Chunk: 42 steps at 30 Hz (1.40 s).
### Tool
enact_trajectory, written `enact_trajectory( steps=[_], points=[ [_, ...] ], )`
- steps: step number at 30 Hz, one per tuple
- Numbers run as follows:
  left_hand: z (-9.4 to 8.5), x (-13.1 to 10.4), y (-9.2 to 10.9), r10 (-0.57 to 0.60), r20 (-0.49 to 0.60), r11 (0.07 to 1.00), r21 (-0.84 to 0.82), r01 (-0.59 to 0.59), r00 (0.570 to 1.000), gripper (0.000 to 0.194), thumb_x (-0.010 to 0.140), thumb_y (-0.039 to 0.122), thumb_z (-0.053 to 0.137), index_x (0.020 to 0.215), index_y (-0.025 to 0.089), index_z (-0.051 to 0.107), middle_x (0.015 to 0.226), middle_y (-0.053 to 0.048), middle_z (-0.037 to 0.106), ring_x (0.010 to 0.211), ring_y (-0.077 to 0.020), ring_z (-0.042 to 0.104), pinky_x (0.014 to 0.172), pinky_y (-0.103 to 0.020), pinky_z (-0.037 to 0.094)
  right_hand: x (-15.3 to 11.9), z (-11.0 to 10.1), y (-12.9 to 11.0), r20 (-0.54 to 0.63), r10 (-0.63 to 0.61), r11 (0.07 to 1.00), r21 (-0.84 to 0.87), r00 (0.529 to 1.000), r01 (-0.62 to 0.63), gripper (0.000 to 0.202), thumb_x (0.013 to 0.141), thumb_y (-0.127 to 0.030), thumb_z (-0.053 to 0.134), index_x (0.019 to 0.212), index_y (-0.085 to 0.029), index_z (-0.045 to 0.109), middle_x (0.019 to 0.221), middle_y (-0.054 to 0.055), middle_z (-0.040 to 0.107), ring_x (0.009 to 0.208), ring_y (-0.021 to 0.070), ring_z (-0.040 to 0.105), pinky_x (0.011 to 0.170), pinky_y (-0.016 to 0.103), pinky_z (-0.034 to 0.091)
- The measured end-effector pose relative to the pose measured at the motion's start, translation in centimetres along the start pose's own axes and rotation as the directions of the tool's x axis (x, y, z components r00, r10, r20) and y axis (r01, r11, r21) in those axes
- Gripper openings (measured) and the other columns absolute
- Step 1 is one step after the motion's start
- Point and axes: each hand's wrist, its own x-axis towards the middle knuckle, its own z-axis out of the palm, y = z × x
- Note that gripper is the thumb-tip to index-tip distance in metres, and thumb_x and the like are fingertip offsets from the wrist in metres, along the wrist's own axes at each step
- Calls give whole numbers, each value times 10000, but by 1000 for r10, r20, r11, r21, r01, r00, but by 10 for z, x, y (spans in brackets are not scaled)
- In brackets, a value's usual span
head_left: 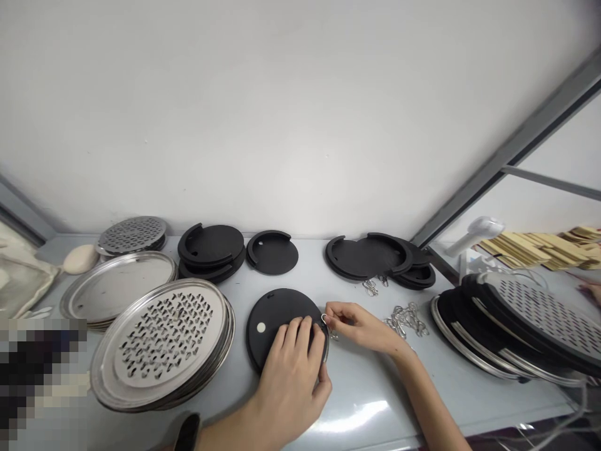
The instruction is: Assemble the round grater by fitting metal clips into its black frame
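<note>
One black round disc (282, 307) lies flat on the grey tabletop (361, 401), directly under the left hand (290, 379) and just left of the right hand (361, 327). The left hand is laid open over the disc's lower right part, fingers lightly bent on its face, thumb at the right edge. The right hand pinches one small silver wire clip (323, 318) between thumb and fingertips, at the disc's right edge. One white dot (261, 327) shows on the disc's left side.

Right of the disc lie two loose heaps of wire clips, a larger one (407, 318) beyond the right hand and a smaller one (370, 287) farther back; the clips overlap too much to count.

Along the wall (300, 125) sit black round holders with raised partial rims: two stacked at left (213, 244), one alone in the middle (275, 254), and at least three overlapping at right (370, 255).

Three perforated metal grater discs show: one on the front left stack (164, 335), one at the back left (133, 235), one on the right-hand stack (544, 313). One plain silver plate (119, 287) tops another pile at left.
</note>
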Motion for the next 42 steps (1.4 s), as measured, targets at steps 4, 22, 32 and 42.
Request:
enact_trajectory(
  steps=[4,22,32,42],
  points=[
    [0,0,0,1,-5,1000,6,-1,1000,434,812,205,457,1233,110,505,1234,-145,519,1143,-308,454,968,-465,403,0,-1,0,-8,5,1000,0,1000,-5,324,931,-397,487,694,-195,397,640,-56,354,597,105,301,553,230,265],
    [1,-1,0,-5,-9,1000,6,5,1000,436,805,198,461,1233,130,496,1245,-131,516,1138,-302,457,962,-462,404,1,0,-3,-9,-10,999,-31,1000,9,420,935,-542,432,721,-183,470,659,-41,393,616,115,348,577,234,305],
    [1,-1,1,11,-16,999,51,-10,1000,397,826,196,443,1209,119,518,1243,-137,531,1156,-303,453,963,-459,399,0,0,-4,22,0,1000,-28,1000,1,441,939,-554,410,705,-185,466,646,-40,399,602,116,354,580,234,322],
    [6,-1,-1,25,-29,996,90,-22,999,389,856,219,428,1224,121,510,1259,-132,527,1157,-298,460,953,-455,398,-2,2,-10,13,53,993,-111,999,-51,434,957,-526,369,686,-192,423,631,-45,367,584,111,330,549,231,313]
  ],
)
